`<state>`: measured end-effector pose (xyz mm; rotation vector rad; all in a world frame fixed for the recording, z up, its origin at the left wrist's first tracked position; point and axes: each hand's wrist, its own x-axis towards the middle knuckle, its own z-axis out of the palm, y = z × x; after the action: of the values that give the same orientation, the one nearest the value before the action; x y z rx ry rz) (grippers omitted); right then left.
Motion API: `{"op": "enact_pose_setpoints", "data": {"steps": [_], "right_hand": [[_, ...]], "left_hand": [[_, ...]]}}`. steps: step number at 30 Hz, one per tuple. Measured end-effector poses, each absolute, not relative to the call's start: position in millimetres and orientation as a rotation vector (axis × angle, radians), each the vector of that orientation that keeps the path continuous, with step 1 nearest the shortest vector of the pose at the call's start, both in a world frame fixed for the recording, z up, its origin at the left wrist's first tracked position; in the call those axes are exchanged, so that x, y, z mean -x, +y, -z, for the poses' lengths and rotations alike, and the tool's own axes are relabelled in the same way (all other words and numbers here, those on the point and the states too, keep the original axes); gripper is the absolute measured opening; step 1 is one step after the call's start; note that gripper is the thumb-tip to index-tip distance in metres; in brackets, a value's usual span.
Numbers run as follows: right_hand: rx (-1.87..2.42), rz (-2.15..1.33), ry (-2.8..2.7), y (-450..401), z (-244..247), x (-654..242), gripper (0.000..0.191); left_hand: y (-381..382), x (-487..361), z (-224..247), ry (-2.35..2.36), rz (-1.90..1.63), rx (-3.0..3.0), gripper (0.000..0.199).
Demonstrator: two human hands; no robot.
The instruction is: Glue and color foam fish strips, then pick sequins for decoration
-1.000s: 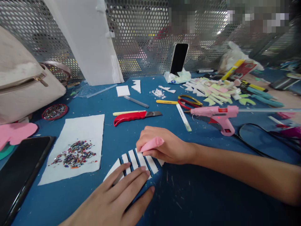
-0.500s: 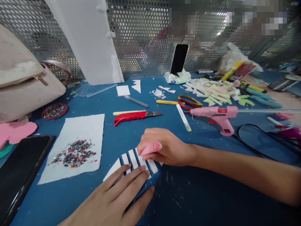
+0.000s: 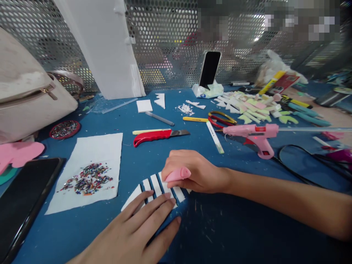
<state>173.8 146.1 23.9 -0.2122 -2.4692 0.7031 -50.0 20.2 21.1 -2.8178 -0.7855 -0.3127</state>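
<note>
Your left hand (image 3: 139,227) lies at the bottom centre of the frame, its fingers spread across the flat white strips (image 3: 156,186) at lower centre. Your right hand (image 3: 198,171), below and right of the frame's middle, curls its fingers round a smooth pink handle (image 3: 178,175) over those strips; its lower end is hidden. A red-handled knife (image 3: 152,138) lies just above centre.

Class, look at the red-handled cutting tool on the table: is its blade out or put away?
Out: the grey blade extends bare from the handle of the red-handled cutting tool.
</note>
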Motion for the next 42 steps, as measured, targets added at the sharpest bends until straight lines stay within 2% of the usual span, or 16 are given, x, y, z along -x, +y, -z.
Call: {"op": "enact_pose_setpoints", "data": {"steps": [4, 17, 24, 28, 32, 42], "right_hand": [[0.212, -0.689, -2.443, 146, -22, -175, 0.033], [0.235, -0.729, -2.449, 146, -21, -173, 0.042], [0.248, -0.737, -2.483, 145, -21, -169, 0.035], [0.258, -0.729, -2.471, 146, -20, -168, 0.039], [0.315, -0.832, -2.440, 147, -19, -170, 0.045], [0.613, -1.190, -2.275, 148, -25, -168, 0.036]], "left_hand": [[21, 49, -20, -0.796, 0.394, 2.810, 0.035], [22, 48, -22, -0.779, 0.322, 2.841, 0.034], [21, 49, -24, -0.792, 0.317, 2.874, 0.035], [21, 50, -24, -0.788, 0.321, 2.882, 0.038], [21, 50, -26, -0.781, 0.315, 2.888, 0.044], [22, 50, -32, -0.785, 0.275, 2.903, 0.045]]}}
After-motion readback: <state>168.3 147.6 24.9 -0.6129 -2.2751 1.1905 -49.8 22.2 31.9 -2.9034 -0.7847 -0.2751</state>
